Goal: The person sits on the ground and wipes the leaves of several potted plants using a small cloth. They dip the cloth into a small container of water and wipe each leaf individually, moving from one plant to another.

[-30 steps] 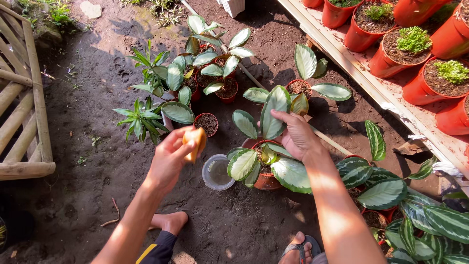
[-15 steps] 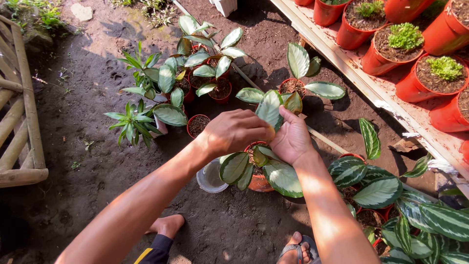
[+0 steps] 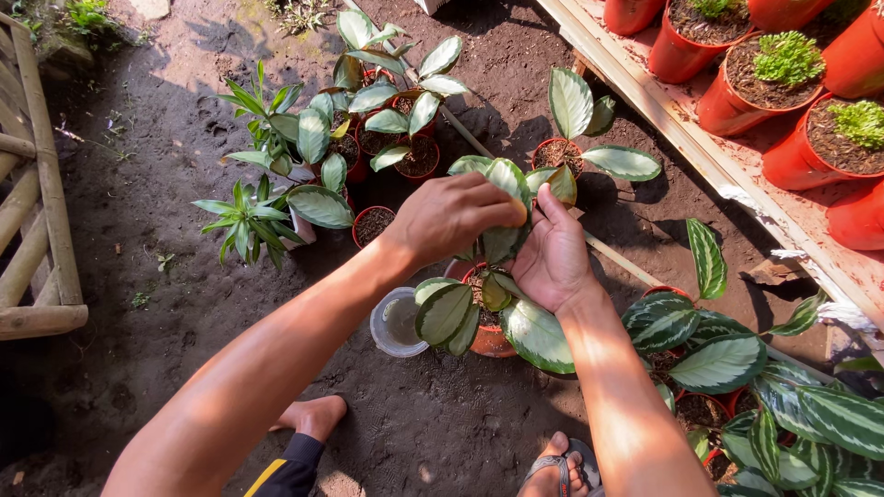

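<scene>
Change since the earlier frames: the left hand (image 3: 460, 216), which a second ago was out over the small clear cup (image 3: 398, 322) with an orange cloth, has come across to the plant and now lies on top of the leaf (image 3: 505, 207), fingers curled down over it; a sliver of yellow-orange shows at its fingertips. The right hand (image 3: 552, 258) has stayed beneath, palm open and turned up, cradling the same leaf from below, so the leaf is sandwiched between both hands, touching each. Leaf: broad, pale green with darker edge, rising from the potted plant (image 3: 479, 313) in a terracotta-coloured pot directly under the hands, on dark soil ground (image 3: 147, 212). Clear cup: on the ground just beside that pot, on its left, under the left forearm. Further items: cluster of small potted plants (image 3: 368, 120) beyond the hands; striped-leaf plants (image 3: 737, 368) to the right; row of red pots (image 3: 783, 101) on a wooden plank at upper right; bamboo frame (image 3: 41, 202) at left edge; one bare foot and one sandalled foot at the bottom.
</scene>
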